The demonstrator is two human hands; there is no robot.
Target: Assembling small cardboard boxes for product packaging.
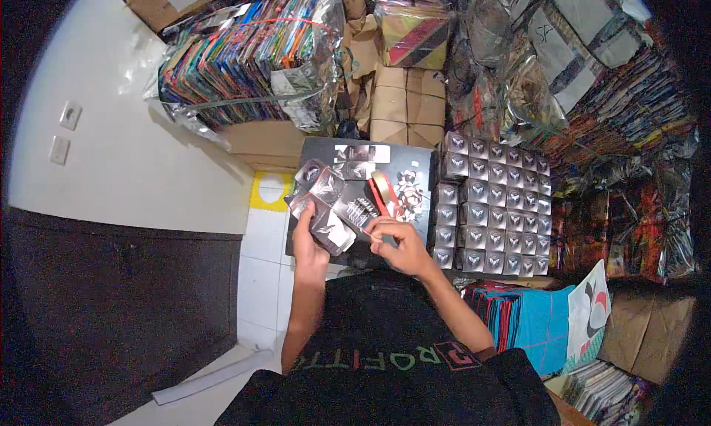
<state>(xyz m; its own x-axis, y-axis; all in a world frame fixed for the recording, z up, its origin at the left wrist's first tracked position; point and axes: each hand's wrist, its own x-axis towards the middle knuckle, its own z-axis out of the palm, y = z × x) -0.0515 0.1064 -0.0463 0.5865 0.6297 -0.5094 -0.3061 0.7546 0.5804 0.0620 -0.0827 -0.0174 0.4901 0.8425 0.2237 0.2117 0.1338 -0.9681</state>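
Note:
My left hand grips an unfolded dark carton with white flaps, thumb lying on its printed face. At the carton's right edge, my right hand has its fingers bent and pinched together on a corner; the fingertips are partly hidden. Just beyond that hand a red tape dispenser with a tape roll rests on the black tabletop. Small dark and white scraps lie to the dispenser's right. Another flat carton with white flaps lies at the far side.
Rows of small folded boxes are stacked on the right. A plastic-wrapped bundle of colourful packets stands at the far left, with a brown paper parcel beyond the table. Blue folded goods sit near right, and a white wall runs along the left.

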